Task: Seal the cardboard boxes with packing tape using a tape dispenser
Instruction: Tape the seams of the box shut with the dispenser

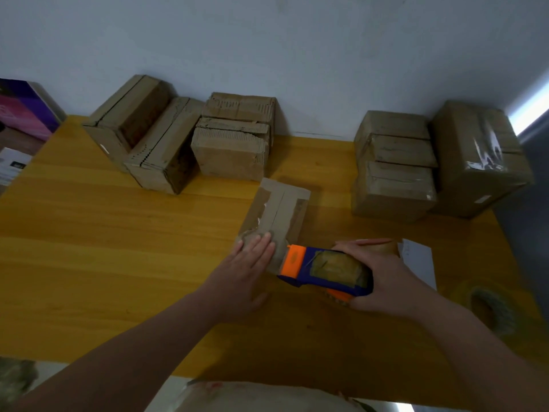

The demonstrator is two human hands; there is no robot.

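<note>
A small cardboard box (280,208) lies in the middle of the yellow wooden table (118,248), its top seam running away from me. My left hand (248,263) presses flat with straight fingers on the box's near end. My right hand (383,278) grips a blue and orange tape dispenser (320,270) holding a roll of brownish tape. The dispenser's orange front edge sits at the box's near right corner, close beside my left fingertips.
Three untaped boxes (166,144) stand at the back left against the wall. Several taped boxes (430,162) stand at the back right. A spare tape roll (481,304) and white paper (419,263) lie right of my right hand. A purple box (26,108) sits far left.
</note>
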